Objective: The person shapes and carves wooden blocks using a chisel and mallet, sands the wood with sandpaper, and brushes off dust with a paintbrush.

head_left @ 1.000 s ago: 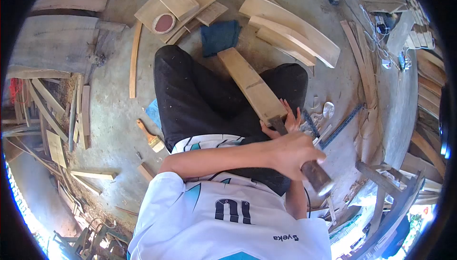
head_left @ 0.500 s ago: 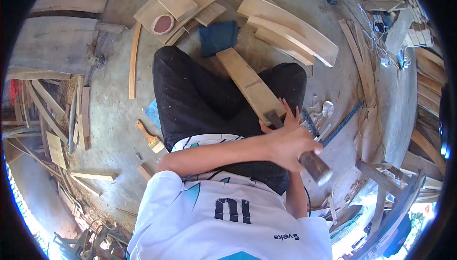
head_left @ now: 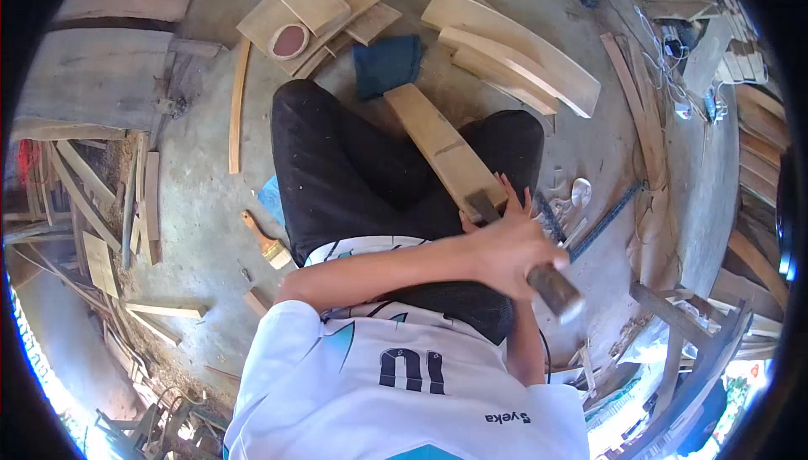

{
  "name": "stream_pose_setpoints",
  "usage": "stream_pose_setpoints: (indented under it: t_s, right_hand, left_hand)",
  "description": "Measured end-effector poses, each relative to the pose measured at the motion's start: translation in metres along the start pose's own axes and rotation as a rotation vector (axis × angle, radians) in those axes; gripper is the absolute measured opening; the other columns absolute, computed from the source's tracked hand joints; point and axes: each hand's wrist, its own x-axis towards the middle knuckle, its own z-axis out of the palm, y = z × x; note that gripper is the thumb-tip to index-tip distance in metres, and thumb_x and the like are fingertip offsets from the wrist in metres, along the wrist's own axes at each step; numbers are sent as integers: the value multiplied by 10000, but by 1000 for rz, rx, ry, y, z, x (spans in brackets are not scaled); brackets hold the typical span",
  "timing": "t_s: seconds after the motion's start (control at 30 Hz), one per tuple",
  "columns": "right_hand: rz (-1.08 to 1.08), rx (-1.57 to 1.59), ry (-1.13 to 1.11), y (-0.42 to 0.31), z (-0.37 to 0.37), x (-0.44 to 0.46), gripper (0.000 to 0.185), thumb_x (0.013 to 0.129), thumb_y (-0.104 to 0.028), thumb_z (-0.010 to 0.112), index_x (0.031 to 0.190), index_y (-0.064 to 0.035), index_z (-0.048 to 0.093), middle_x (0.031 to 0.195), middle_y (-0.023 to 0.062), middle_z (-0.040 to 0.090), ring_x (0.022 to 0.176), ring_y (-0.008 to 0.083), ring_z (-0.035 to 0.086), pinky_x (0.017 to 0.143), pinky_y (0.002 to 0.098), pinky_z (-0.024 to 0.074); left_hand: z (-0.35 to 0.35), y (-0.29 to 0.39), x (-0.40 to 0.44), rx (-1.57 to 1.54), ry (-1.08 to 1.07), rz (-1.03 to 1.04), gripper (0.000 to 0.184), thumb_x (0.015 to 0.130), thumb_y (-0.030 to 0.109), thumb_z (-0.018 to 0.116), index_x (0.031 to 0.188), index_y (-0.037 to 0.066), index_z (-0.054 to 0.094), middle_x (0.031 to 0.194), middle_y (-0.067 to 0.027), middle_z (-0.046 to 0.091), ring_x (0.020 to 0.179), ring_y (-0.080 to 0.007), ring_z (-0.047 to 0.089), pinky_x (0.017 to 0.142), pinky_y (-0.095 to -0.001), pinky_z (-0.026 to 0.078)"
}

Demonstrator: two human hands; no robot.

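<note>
Where your left hand (head_left: 512,262) closes: firmly round a tool (head_left: 555,293).
Wooden board (head_left: 442,150): near end beneath tool.
Right hand (head_left: 514,199): at that end, closure unclear.

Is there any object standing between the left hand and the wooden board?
Yes, the tool held in the left hand: its dark flat end reaches over the near end of the wooden board; contact is unclear.

Upside down, the white shirt (head_left: 337,414) shows number 10 (head_left: 412,372) and lettering (head_left: 507,419) ending "yeka".
</note>
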Motion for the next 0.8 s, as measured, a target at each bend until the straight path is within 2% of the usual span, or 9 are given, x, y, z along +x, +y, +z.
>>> stream_pose_setpoints:
  t_s: [0.03, 0.1, 0.2, 0.3, 0.37, 0.47, 0.53, 0.6, 0.8]
  right_hand:
    - [6, -85, -49, -2, -2, 3, 1026, 608, -504, 822, 1420, -26, 418, 1404, 89, 552, 1366, 149, 448, 1214, 479, 95]
    - [9, -146, -153, -5, -10, 5, 938, 718, -473, 769, 1461, -57, 374, 1472, 101, 475, 1436, 182, 346, 1198, 491, 146]
    - [47, 41, -44, -4, -10, 9, 937, 744, -492, 742, 1484, -73, 349, 1488, 104, 452, 1452, 182, 316, 1200, 487, 143]
    - [144, 96, -189, -2, -16, 14, 1009, 643, -581, 774, 1424, -40, 434, 1411, 89, 555, 1362, 169, 459, 1205, 484, 130]
    - [45, 26, -93, 7, -8, 9, 976, 682, -509, 779, 1441, -37, 385, 1453, 109, 493, 1400, 181, 404, 1204, 488, 132]
    - [-3, 53, 26, 6, 1, 1, 942, 684, -458, 798, 1422, -30, 398, 1450, 112, 493, 1406, 184, 396, 1201, 498, 131]
    - [171, 442, -51, 4, 3, 2, 941, 614, -398, 856, 1371, -14, 449, 1366, 100, 575, 1354, 205, 467, 1191, 498, 150]
    - [144, 312, -54, 1, -5, 12, 949, 627, -407, 848, 1388, -18, 435, 1388, 102, 556, 1368, 200, 447, 1194, 489, 147]
    - [35, -56, -41, -29, -22, 16, 997, 633, -464, 833, 1417, -23, 401, 1433, 107, 524, 1390, 175, 419, 1203, 474, 131]
  left_hand:
    - [-10, -2, 3, -20, 34, -37, 335, 519, 127, 750, 812, 73, 596, 659, -129, 630, 688, -378, 648, 687, -427, 475]
    - [-8, 9, -1, 26, 39, 102, 343, 532, 135, 769, 817, 67, 590, 666, -131, 631, 667, -383, 640, 631, -428, 491]
    - [-6, 0, 0, 9, 49, 92, 357, 527, 127, 779, 822, 58, 591, 679, -142, 635, 663, -377, 647, 616, -414, 507]
    - [-9, -1, 5, 1, 93, 63, 361, 528, 132, 782, 828, 54, 597, 700, -142, 660, 688, -358, 671, 632, -426, 511]
    - [-8, 12, -1, 27, 67, 163, 343, 536, 138, 780, 822, 59, 608, 697, -142, 661, 698, -369, 676, 650, -435, 513]
    - [-1, 4, 0, 123, 16, 33, 345, 519, 131, 769, 817, 62, 609, 687, -141, 655, 702, -377, 674, 753, -437, 490]
    - [-3, 3, 1, 73, 28, 38, 353, 515, 130, 769, 822, 61, 610, 685, -143, 651, 711, -379, 673, 791, -434, 471]
    - [-10, 6, 2, -35, 61, 31, 369, 507, 128, 769, 833, 58, 613, 680, -149, 643, 728, -383, 671, 867, -428, 433]
    - [-17, 3, 14, -203, 110, -27, 357, 548, 123, 773, 838, 26, 589, 690, -170, 617, 760, -398, 660, 682, -420, 470]
